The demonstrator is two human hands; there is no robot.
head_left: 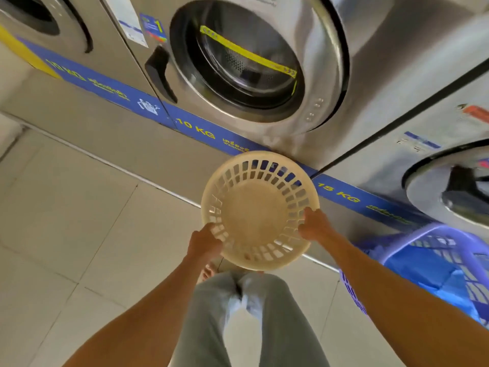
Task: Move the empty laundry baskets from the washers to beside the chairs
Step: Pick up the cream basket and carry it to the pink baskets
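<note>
A round cream laundry basket (255,207) with slotted walls is empty and sits right in front of the middle washer (246,64), at the blue "10 KG" strip. My left hand (205,241) grips its near-left rim. My right hand (313,225) grips its near-right rim. A blue-purple rectangular basket (434,263) stands to the right, below the "15 KG" washer (444,181), and my right forearm covers part of it. No chairs are in view.
Steel front-loading washers line the wall on a raised concrete step (105,128). The middle washer's door is shut with a black handle (158,72). Pale floor tiles (66,234) spread to the left. My legs in grey trousers are below the basket.
</note>
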